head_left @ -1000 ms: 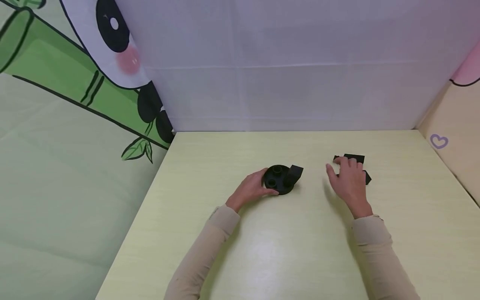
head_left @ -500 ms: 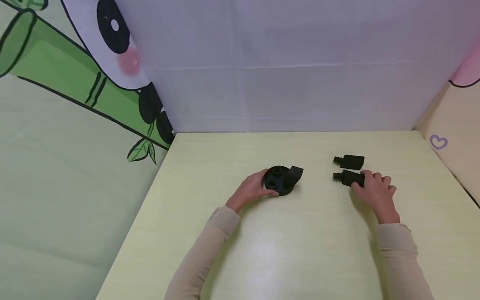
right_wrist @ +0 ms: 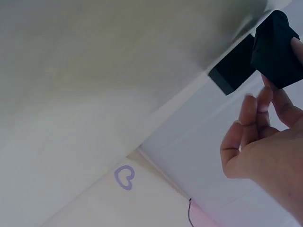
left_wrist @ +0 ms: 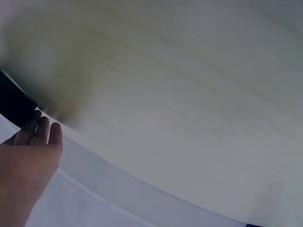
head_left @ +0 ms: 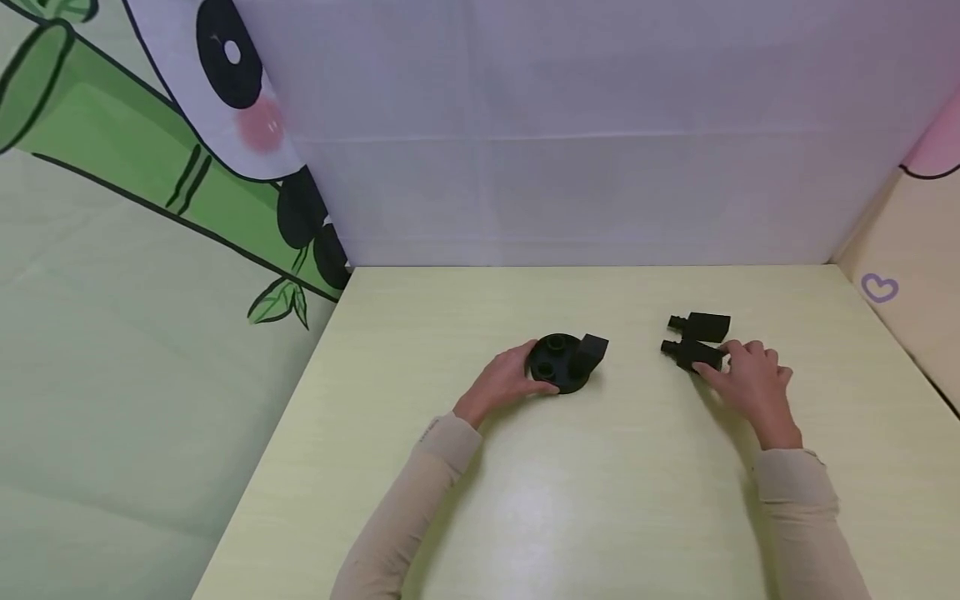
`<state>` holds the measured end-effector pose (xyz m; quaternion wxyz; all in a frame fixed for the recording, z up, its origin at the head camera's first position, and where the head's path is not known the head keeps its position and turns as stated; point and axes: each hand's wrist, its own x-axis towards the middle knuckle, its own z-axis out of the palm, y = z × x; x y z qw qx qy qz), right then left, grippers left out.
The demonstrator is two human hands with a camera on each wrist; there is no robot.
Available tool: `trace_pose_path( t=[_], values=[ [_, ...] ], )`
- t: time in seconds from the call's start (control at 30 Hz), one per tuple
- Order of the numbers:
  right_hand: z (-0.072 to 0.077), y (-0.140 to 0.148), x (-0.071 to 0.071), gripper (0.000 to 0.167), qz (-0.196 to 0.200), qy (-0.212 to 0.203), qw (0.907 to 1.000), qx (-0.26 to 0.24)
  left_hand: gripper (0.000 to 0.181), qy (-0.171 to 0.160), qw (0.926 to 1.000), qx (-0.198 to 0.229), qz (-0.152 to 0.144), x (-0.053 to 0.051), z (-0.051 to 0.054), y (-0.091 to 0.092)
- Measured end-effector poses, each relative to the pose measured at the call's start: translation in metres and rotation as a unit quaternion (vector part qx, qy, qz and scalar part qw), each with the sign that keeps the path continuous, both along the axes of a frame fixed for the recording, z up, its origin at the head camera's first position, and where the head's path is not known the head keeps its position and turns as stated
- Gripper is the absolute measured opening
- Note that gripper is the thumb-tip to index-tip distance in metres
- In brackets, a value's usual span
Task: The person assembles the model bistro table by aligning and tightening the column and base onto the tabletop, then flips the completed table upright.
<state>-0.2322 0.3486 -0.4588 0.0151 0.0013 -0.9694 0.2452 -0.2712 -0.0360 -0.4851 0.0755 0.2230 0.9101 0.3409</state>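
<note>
My left hand (head_left: 498,379) grips the edge of a round black base (head_left: 562,381), thumb on the near side and fingers on the far side. Two round sockets show in its top, and a black block (head_left: 592,350) stands tilted at its right side. My right hand (head_left: 753,392) pinches a black block with a stubby peg end (head_left: 693,356) between thumb and fingers, the peg pointing left. In the right wrist view this held block (right_wrist: 274,52) appears raised off the table. Just behind it lies a second, similar pegged block (head_left: 707,327).
The pale wooden table (head_left: 525,500) meets a white cloth wall (head_left: 585,192) at the back. A cream side panel with a purple heart (head_left: 879,287) stands on the right. Green printed cloth (head_left: 112,350) hangs at the left.
My right hand first moved right and toward me, off the two pegged blocks, then took the nearer one by its right end. That block has since tilted and shifted slightly left. The left hand stays put.
</note>
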Motion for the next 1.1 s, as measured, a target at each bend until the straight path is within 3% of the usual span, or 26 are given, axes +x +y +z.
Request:
trace_pose_path(
  t=[0.2, 0.43, 0.67, 0.9, 1.1],
  values=[
    [0.016, -0.025, -0.011, 0.055, 0.04, 0.088, 0.995, -0.024, 0.077, -0.004, 1.0, -0.002, 0.003, -0.001, -0.001, 0.002],
    [0.047, -0.067, -0.034, 0.044, 0.138, 0.17, 0.9752, -0.029, 0.078, 0.002, 0.9999, -0.013, 0.011, -0.006, -0.002, 0.006],
    [0.063, -0.104, -0.052, 0.041, 0.206, 0.161, 0.9651, 0.016, 0.077, 0.004, 0.9996, -0.022, 0.018, -0.008, -0.002, 0.008],
    [0.068, -0.135, -0.06, 0.04, 0.234, 0.122, 0.9623, 0.065, 0.075, -0.001, 0.9999, -0.004, 0.014, -0.008, -0.003, 0.006],
    [0.064, -0.149, -0.059, 0.039, 0.244, 0.135, 0.9548, 0.104, 0.077, -0.008, 0.9998, -0.003, 0.016, -0.006, -0.002, 0.007]
  ],
)
